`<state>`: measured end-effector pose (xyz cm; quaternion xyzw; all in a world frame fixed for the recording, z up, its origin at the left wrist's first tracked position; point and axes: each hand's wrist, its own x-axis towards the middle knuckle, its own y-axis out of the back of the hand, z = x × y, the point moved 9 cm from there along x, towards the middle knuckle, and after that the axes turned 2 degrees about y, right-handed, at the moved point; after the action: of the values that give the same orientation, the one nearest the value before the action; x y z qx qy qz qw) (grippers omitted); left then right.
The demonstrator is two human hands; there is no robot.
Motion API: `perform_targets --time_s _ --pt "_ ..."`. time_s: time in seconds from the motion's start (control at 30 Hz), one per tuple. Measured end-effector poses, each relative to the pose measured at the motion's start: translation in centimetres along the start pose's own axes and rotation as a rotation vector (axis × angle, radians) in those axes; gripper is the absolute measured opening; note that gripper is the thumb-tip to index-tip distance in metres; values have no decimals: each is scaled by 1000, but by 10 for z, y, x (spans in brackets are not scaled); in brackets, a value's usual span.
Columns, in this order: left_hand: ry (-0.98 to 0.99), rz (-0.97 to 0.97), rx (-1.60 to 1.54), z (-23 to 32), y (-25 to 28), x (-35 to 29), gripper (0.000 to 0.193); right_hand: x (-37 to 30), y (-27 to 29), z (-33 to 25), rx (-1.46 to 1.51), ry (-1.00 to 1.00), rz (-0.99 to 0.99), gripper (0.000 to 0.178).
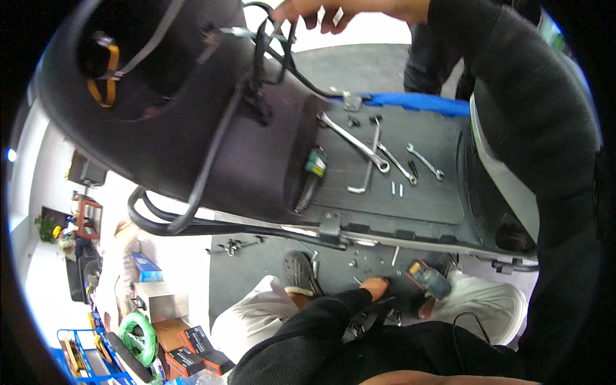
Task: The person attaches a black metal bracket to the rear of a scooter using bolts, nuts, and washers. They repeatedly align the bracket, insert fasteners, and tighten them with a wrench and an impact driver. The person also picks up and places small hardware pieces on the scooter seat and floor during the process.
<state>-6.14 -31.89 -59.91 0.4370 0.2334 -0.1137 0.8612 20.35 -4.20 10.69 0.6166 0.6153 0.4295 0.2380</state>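
A scooter lies across the view, with a black seat (256, 160) and a black footboard (385, 205). My right hand (350, 11) reaches over to its far side, fingers apart and bent, the index fingertip at a black tubular bracket (282, 61). Low between my knees, my left hand (374, 288) is closed near the floor; what it holds is too small to make out. On the footboard lie a long ring spanner (355, 142), a hex key (372, 157), two smaller spanners (425, 161) and a green-and-black object (316, 163).
A red-and-black power tool (428, 279) sits by my right knee. Loose tools (234, 246) and small parts lie on the dark floor mat. Black tubular guard bars (205, 221) stick out along the scooter's near side. Boxes (196, 340) and a green coil (138, 340) stand lower left. Another person's dark trousers (436, 58) show beyond.
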Motion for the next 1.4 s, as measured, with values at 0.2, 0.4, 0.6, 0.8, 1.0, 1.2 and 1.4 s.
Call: perform_targets --time_s 0.2,0.4,0.6,0.8,1.0,1.2,1.4 --pt "-488 -164 63 118 205 -54 13 -1 0 13 67 -206 199 57" --pt "-375 594 -524 128 560 -168 20 5 -1 24 198 -195 179 43" --pt "-418 1547 -1196 55 682 -238 35 1 -2 21 288 -187 163 42" --pt "-227 1752 -1105 19 717 -205 33 -1 -4 21 339 -206 127 39" --pt "-399 1832 -970 25 731 -205 33 2 -6 21 357 -186 107 40" --pt "-131 1841 -404 47 728 -225 33 0 -5 20 319 -201 110 41" --pt "-186 1872 -152 64 722 -231 32 -2 -4 18 316 -204 125 40"
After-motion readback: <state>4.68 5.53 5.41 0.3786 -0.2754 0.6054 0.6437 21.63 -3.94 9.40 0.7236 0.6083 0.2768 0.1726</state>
